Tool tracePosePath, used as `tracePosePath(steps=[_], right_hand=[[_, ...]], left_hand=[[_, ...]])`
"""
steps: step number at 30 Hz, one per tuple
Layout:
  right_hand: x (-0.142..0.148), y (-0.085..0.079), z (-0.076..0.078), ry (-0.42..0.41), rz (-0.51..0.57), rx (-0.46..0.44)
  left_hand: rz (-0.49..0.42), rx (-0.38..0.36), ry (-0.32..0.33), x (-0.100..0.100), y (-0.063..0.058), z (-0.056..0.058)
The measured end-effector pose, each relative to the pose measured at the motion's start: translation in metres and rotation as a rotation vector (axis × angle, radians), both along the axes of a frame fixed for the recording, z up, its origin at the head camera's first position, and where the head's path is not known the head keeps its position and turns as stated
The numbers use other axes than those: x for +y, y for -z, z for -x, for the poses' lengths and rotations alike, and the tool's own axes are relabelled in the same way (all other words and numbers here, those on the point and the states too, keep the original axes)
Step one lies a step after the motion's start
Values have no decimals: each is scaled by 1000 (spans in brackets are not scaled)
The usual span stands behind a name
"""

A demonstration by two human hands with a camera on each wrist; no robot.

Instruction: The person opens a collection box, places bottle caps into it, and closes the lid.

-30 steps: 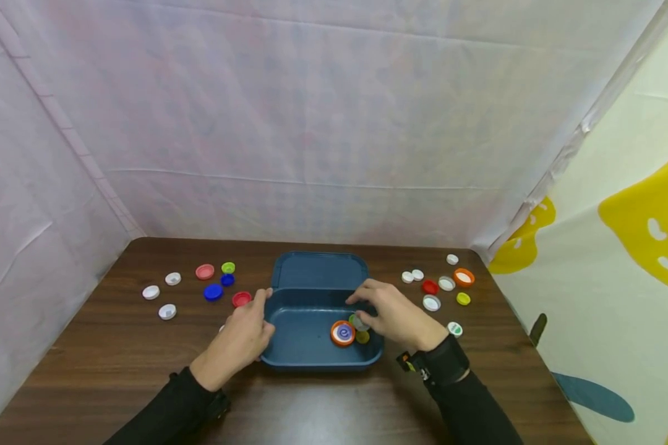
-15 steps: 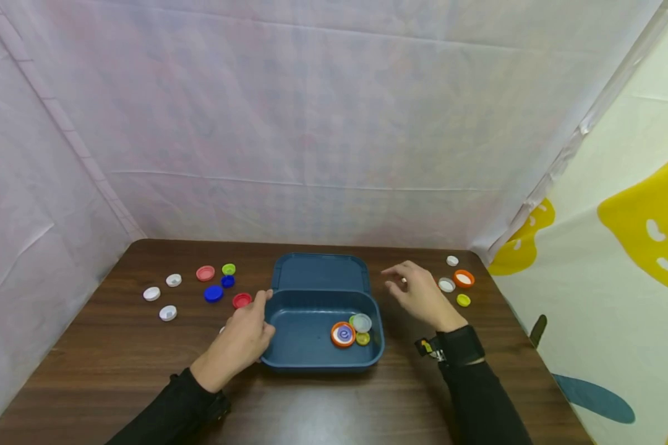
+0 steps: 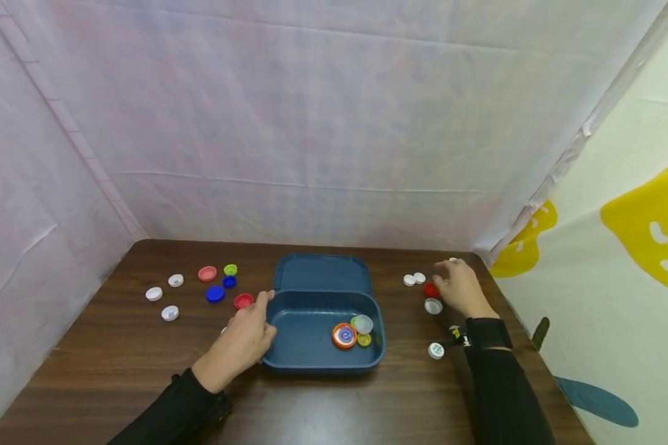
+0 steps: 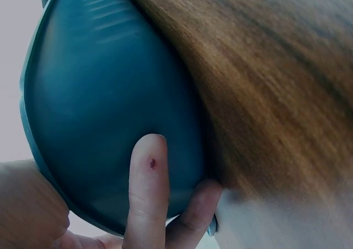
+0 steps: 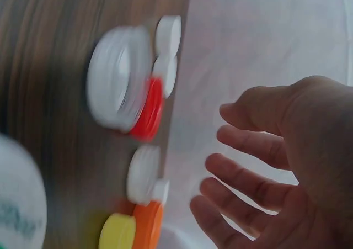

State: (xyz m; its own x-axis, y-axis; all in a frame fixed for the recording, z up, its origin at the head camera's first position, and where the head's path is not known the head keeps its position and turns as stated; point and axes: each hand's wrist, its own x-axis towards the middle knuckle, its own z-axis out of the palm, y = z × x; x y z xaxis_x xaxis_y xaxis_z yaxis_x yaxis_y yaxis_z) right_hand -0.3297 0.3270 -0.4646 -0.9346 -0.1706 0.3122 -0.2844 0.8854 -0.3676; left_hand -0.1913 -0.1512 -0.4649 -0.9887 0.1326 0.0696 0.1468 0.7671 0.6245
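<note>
My left hand [image 3: 245, 339] grips the left wall of a dark blue plastic box [image 3: 323, 368]; the left wrist view shows fingers [image 4: 149, 188] against its outer side. Inside the box, toward the right, lie an orange-rimmed cap [image 3: 336, 343], a clear cap [image 3: 363, 324], a yellow cap [image 3: 364, 340] and a partly hidden green one. My right hand [image 3: 461, 289] hovers over the bottle caps at the right, fingers spread and loosely bent, holding nothing. Near it are a red cap [image 5: 148, 111], a clear cap [image 5: 113, 78], a yellow cap [image 5: 117, 232] and an orange cap [image 5: 148, 227].
A flat blue panel [image 3: 323, 272] lies behind the box. Left of it are several caps, including a blue one [image 3: 215, 294], a red one [image 3: 244, 301] and a white one [image 3: 169, 313]. A printed white cap [image 3: 436, 351] lies at the right. White cloth [image 3: 312, 123] hangs behind the table.
My right hand has left the clear cap in the box and moved right, over the caps on the table. The left hand has kept its place on the box.
</note>
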Motion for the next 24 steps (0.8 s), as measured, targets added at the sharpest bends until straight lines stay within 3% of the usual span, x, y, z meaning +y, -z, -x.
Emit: tracePosePath(steps=[8, 15, 17, 20, 24], right_hand=[[36, 14, 16, 100, 3, 60], [104, 85, 76, 137, -26, 45], [113, 94, 83, 135, -42, 21], [121, 101, 90, 130, -56, 9], [117, 97, 86, 124, -76, 5]], left_hand=[[-11, -39, -12, 0, 1, 1], [-20, -37, -9, 0, 2, 0], [-22, -31, -7, 0, 2, 0], [-21, -15, -7, 0, 2, 0], [-15, 12, -3, 0, 2, 0]])
